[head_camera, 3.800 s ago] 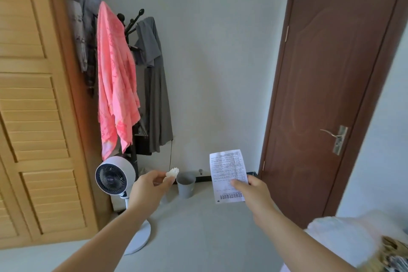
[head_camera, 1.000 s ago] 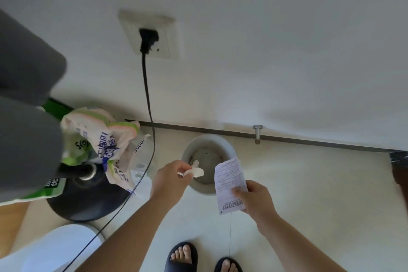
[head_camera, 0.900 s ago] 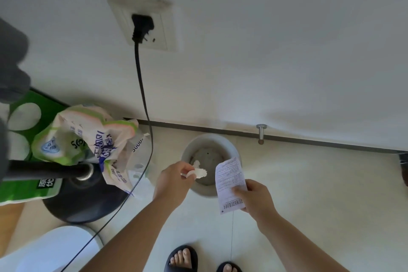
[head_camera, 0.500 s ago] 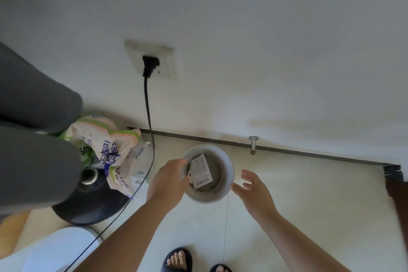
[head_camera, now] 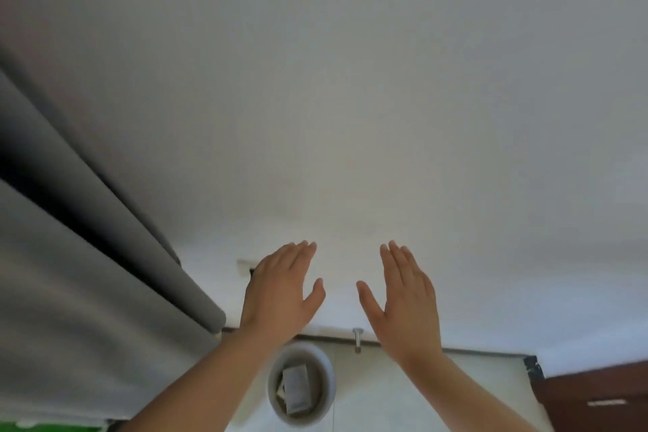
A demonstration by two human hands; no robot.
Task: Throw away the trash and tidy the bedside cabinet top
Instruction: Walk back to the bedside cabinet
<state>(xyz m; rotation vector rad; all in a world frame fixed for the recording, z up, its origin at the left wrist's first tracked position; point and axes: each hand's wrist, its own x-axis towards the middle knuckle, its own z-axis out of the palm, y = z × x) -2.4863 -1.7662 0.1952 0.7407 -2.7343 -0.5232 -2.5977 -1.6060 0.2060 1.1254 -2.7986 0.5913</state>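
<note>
Partly hidden: wall socket (head_camera: 245,265) behind empty left hand (head_camera: 280,295).

Paper (head_camera: 296,391) in bin (head_camera: 324,370), wall (head_camera: 350,116) behind.

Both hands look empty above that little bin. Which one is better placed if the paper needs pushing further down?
Probably the left hand: its forearm crosses right beside the bin holding the paper. The right hand is equally open but lies farther off.
</note>
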